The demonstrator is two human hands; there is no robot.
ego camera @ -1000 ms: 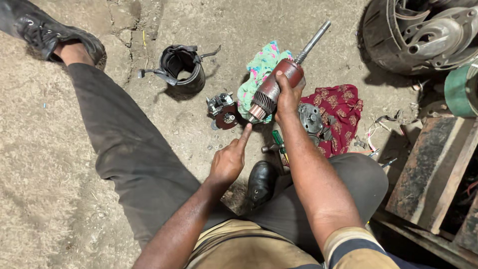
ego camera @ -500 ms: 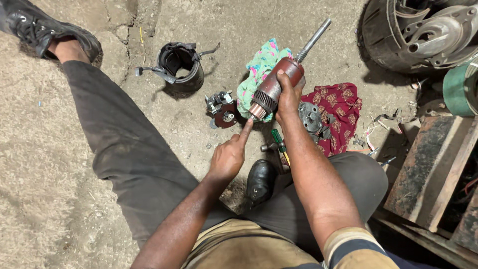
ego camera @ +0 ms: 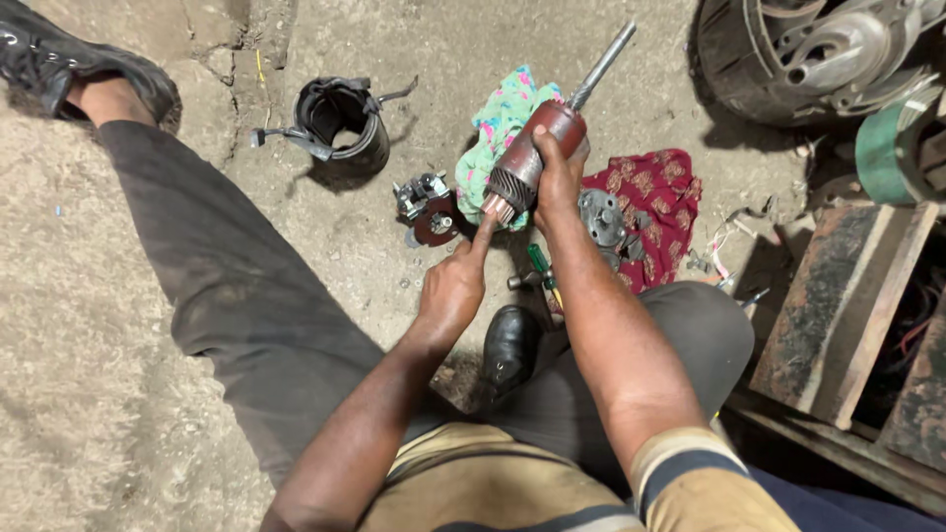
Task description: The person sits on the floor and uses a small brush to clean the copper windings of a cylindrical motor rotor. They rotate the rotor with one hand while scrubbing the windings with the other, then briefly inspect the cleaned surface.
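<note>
My right hand [ego camera: 559,169] grips a reddish-brown motor armature [ego camera: 537,148] with a long steel shaft pointing up and away. Its copper end faces me. My left hand [ego camera: 455,286] is just below it, index finger stretched out and touching that copper end. Below the armature, on the dirt floor, lie a small brush-holder plate [ego camera: 429,207], a round metal end cover [ego camera: 601,217] and a green-handled screwdriver [ego camera: 540,264].
A black cylindrical motor housing [ego camera: 340,128] stands on the ground at the upper left. A green patterned cloth [ego camera: 498,123] and a red patterned cloth [ego camera: 655,197] lie under the parts. Wheel and engine parts [ego camera: 818,54] and wooden boards [ego camera: 847,305] crowd the right side.
My left hand has risen from near my knee toward the armature, and its index finger now touches the copper end. My right hand keeps holding the armature in the same place.
</note>
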